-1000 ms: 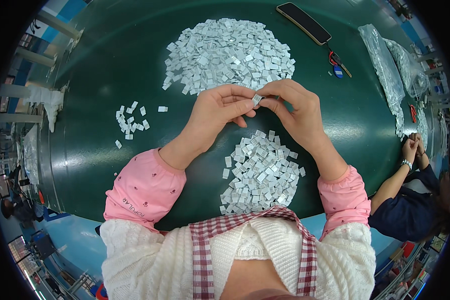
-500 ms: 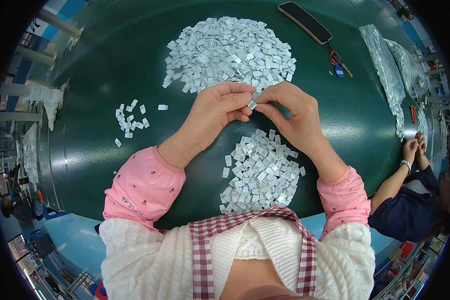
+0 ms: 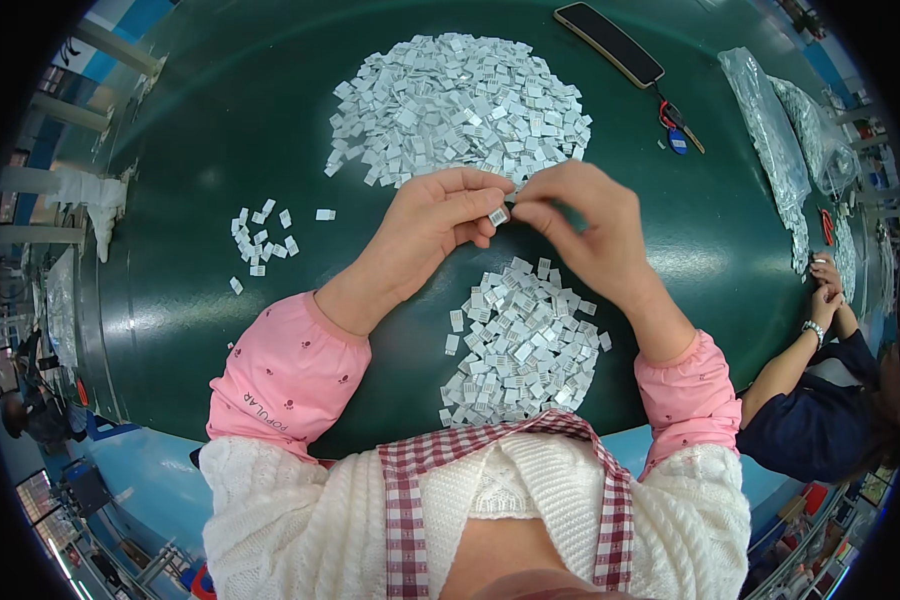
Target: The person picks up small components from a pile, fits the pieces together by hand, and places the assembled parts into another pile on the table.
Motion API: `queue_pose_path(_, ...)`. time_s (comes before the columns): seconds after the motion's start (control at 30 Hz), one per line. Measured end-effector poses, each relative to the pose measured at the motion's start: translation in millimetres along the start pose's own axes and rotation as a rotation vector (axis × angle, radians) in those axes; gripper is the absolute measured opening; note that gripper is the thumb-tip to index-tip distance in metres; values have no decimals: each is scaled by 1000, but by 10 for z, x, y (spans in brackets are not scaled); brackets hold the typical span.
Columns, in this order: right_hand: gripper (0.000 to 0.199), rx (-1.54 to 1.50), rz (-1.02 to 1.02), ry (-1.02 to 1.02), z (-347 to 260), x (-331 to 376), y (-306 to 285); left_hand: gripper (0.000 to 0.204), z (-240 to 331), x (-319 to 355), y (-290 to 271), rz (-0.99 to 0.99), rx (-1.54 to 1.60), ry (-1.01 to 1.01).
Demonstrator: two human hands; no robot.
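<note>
My left hand [image 3: 440, 222] and my right hand [image 3: 582, 228] meet over the dark green table [image 3: 220, 150], fingertips together. Between them they pinch one small white rectangular tag [image 3: 499, 215]. Just below my hands, near my body, lies a heap of the same white tags [image 3: 520, 345]. A much bigger heap of tags [image 3: 460, 105] spreads on the table beyond my hands. A small scatter of tags [image 3: 262, 236] lies to the left of my left forearm.
A dark phone [image 3: 610, 43] lies at the far edge, with a small red and blue object [image 3: 673, 128] beside it. Clear plastic bags [image 3: 770, 140] line the right side. Another person's hands [image 3: 825, 285] rest on the table at the right.
Both hands stay together over the near heap; the fingers have shifted slightly around the single tag, which now shows between the fingertips.
</note>
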State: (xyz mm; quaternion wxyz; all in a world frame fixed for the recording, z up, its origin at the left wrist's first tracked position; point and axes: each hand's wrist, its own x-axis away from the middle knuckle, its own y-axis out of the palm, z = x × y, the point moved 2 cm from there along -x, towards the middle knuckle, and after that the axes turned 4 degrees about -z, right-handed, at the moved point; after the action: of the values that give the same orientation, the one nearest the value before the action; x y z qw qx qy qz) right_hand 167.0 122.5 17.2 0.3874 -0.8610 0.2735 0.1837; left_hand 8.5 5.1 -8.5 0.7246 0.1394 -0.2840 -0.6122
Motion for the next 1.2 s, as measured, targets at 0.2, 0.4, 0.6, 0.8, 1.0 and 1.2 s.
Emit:
queue_pose_path(0.2, 5, 82, 178, 414, 390, 40, -309, 22, -9, 113, 229, -138, -457, -43)
queue_pose_path(0.4, 9, 319, -19, 441, 504, 96, -256, 18, -190, 130, 227, -365, -875, 192)
queue_pose_path(0.6, 15, 541, -61, 248, 557, 133, -80, 16, -154, 118, 236, -284, -829, 211)
queue_pose_path(0.8, 12, 738, -44, 172, 621, 135, -58, 18, -12, 85, 226, -103, -789, 97)
queue_pose_path(1.0, 9, -49, -156, 612, 280, 26, -105, 23, -43, 23, 102, 78, -541, 306)
queue_pose_path(1.2, 14, -538, -162, 724, 153, 62, -30, 26, 12, 8, 112, 20, -665, 437)
